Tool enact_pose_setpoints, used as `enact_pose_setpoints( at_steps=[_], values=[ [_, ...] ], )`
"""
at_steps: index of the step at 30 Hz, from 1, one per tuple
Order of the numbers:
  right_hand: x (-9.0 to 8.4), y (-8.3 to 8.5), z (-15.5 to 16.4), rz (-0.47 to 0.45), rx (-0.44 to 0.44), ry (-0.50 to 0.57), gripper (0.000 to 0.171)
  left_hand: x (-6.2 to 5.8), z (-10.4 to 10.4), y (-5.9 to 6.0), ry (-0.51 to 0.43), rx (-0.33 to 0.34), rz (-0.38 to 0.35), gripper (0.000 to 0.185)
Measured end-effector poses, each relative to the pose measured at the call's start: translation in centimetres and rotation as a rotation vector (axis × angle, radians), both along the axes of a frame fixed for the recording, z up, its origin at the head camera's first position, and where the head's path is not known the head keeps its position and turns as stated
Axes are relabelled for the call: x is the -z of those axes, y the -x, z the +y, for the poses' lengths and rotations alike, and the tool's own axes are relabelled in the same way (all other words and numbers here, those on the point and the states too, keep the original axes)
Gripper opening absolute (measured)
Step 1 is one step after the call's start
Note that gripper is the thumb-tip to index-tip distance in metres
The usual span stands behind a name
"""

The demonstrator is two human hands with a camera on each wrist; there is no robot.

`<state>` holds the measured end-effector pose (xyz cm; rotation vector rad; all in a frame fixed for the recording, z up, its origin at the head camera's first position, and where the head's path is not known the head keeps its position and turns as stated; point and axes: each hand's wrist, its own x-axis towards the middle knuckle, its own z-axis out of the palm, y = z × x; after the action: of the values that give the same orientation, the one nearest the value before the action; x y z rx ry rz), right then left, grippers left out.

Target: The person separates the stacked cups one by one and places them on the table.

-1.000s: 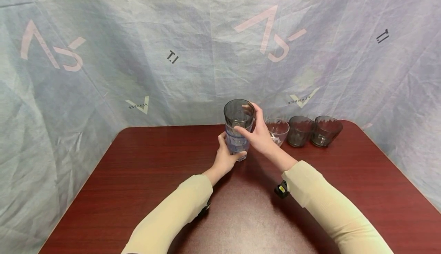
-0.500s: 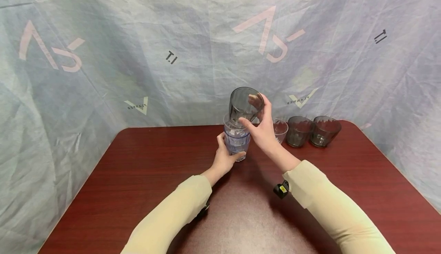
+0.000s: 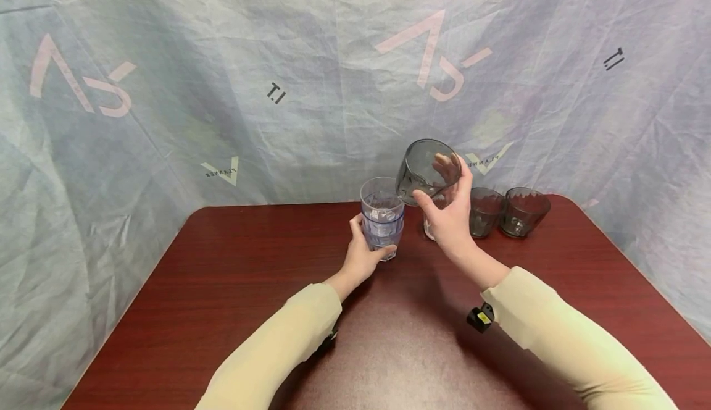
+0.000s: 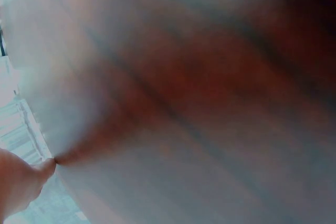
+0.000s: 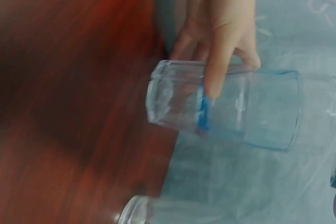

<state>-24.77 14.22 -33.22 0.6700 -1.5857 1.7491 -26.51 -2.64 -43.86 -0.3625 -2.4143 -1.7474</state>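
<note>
My left hand (image 3: 361,252) grips the lower part of an upright stack of clear and bluish drinking glasses (image 3: 382,212) near the table's back edge. In the right wrist view the same left hand (image 5: 223,24) has its thumb across the blue-banded stack (image 5: 268,111). My right hand (image 3: 451,218) holds a smoky grey glass (image 3: 413,175), tilted and raised just to the right of the stack's rim. Behind that hand, a clear glass (image 3: 428,230) is mostly hidden. The left wrist view is blurred and shows only a thumb (image 4: 21,182) against clear glass.
Two dark grey glasses (image 3: 484,217) stand side by side at the back right of the reddish-brown table (image 3: 266,262). A printed grey cloth (image 3: 311,132) hangs right behind the table's back edge.
The smoky grey glass has come up out of the top of the stack and moved right in my right hand, tilting. My left hand stays on the stack.
</note>
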Motion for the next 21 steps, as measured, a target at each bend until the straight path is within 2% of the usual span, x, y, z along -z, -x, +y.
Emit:
enact_pose_setpoints(
  at_steps=[4,10,17,21],
  values=[
    [0.1,-1.1,1.3,-0.030,0.027,-0.024,0.078,0.0,0.0,0.0,0.004,-0.010,0.002,0.089],
    [0.0,-2.9,3.5,-0.121,0.088,-0.090,0.076,-0.2,0.0,-0.2,0.003,-0.015,-0.003,0.090],
    [2.5,-2.7,6.5,-0.194,0.132,-0.167,0.079,-0.2,0.0,-0.2,0.009,-0.008,-0.010,0.089],
    [3.5,-3.1,7.4,-0.225,0.154,-0.224,0.080,0.0,0.0,0.0,0.011,-0.008,-0.006,0.089]
  ],
)
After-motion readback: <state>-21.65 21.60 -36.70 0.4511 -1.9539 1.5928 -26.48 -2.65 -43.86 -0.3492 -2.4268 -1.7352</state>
